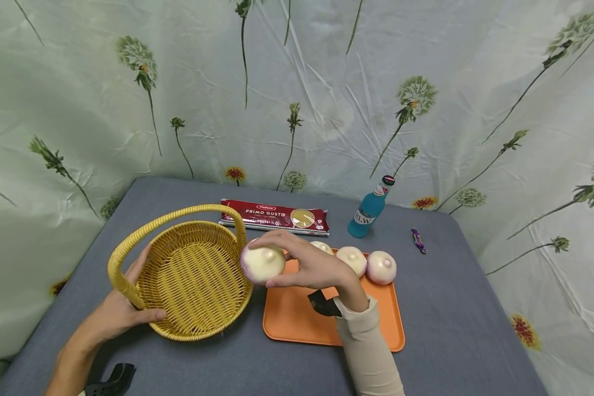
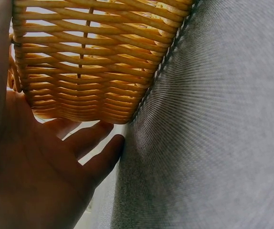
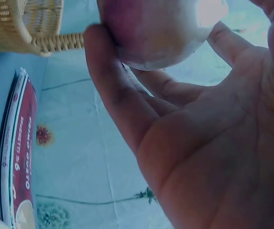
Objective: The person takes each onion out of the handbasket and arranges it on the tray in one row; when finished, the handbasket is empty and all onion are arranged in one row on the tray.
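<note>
My left hand (image 1: 124,305) grips the left side of a yellow wicker basket (image 1: 251,289), thumb at the rim and fingers along the outside wall. In the left wrist view, the fingers lie beside the woven basket wall (image 2: 89,62). My right hand (image 1: 307,264) holds a round white-and-purple onion (image 1: 263,265) between thumb and fingers, raised near the basket's right rim. Seen from the right wrist, the onion (image 3: 151,31) sits at the fingertips. Under the right forearm lies an orange tray (image 1: 297,316). Several more onions (image 1: 381,267) are along its back edge, one partly hidden by the hand.
Behind the basket and tray lies a red spaghetti pack (image 1: 277,215). A blue bottle (image 1: 368,212) stands to its right. A small purple wrapped candy (image 1: 418,241) is at the right on the grey tablecloth (image 1: 450,330). A flowered curtain (image 1: 326,110) hangs behind the table.
</note>
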The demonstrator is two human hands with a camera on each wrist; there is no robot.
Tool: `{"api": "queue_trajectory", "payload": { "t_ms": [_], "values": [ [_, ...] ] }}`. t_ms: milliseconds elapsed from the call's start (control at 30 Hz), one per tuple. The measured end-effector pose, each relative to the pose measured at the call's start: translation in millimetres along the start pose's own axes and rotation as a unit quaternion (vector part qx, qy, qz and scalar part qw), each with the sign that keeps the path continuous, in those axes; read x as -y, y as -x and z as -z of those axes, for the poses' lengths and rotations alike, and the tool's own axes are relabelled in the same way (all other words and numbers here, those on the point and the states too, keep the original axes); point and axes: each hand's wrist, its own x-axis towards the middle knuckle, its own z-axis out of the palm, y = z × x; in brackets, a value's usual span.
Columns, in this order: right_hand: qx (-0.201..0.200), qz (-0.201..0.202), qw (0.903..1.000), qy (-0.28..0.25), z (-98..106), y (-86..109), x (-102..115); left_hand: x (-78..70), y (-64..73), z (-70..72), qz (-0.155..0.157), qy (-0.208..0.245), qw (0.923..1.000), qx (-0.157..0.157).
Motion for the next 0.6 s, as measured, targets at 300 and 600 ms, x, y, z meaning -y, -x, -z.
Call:
{"api": "queue_trajectory", "payload": {
  "t_ms": [300,600],
  "values": [
    [-0.032,-0.036,0.998,0.04,3.4,2.2,-13.8,-1.4,1.5,0.7,0.003,-0.009,1.0,-0.002],
    [-0.071,-0.107,0.9873,0.093,2.7,2.2,-34.6,-1.1,0.6,1.0,-0.002,-0.005,1.0,0.002]
  ]
}}
